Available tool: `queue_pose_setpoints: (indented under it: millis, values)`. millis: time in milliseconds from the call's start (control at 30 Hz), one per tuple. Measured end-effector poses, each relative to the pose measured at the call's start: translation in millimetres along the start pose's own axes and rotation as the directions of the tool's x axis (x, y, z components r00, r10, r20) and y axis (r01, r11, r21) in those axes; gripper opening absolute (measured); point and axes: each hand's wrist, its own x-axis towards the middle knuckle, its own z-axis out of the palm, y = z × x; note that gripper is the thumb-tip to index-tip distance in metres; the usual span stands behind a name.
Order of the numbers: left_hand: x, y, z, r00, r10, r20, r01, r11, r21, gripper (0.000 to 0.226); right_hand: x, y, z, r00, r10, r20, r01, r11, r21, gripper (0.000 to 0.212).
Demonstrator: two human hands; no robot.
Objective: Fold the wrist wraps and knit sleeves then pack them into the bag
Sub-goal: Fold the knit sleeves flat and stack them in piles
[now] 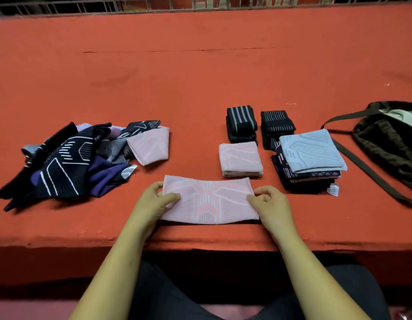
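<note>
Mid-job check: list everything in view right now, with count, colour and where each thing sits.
held sleeve: 1, pink, flat at the near edge, centre
pile: 1 heap of unfolded sleeves, mostly black and purple, left
loose sleeve: 1, pink, at the pile's right edge
wraps: 2, black with pale stripes, folded, side by side, centre right
folded sleeve: 1, pink, in front of the left wrap
stack: 1, folded sleeves, light blue on top, dark below, right of the folded sleeve
bag: 1, dark brown, far right
table: 1, red cover
railing: 1, metal, behind the table
left hand: pinches the held sleeve's left end
right hand: pinches its right end
</note>
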Motion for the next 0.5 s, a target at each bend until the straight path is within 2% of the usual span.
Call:
queue_pose_setpoints:
  millis: [100, 167, 200, 233, 333, 500]
  values:
    - [-14, -3, 4, 0.999, 0.044, 0.015, -0.038, 0.961, -0.275, 0.047, -4, 2, -2, 1.0, -0.011, 0.009, 0.011, 1.0, 0.007, 0.018]
    - [-25, -6, 14, 0.995, 0.095, 0.013, -0.084, 0.931, -0.356, 0.042, -7, 0, -3, 0.999, -0.028, 0.02, 0.028, 0.999, 0.023, 0.022]
    - [-29, -10, 20, 0.991, 0.128, 0.028, -0.11, 0.928, -0.355, 0.048, -8, -1, -4, 0.999, -0.037, 0.033, 0.036, 0.999, 0.026, 0.024]
    - [-35, -13, 25, 0.983, 0.173, 0.058, -0.145, 0.934, -0.325, 0.058, -8, -1, -4, 0.998, -0.041, 0.045, 0.04, 0.999, 0.024, 0.025]
    - [-43, -21, 38, 0.939, 0.301, 0.166, -0.295, 0.954, -0.056, 0.079, -5, -1, -3, 0.996, -0.055, 0.064, 0.053, 0.998, 0.027, 0.022]
    - [-31, -23, 63, 0.814, 0.38, 0.44, -0.506, 0.835, 0.215, 0.074, -7, -3, -6, 0.987, -0.102, 0.121, 0.103, 0.995, 0.0, 0.025]
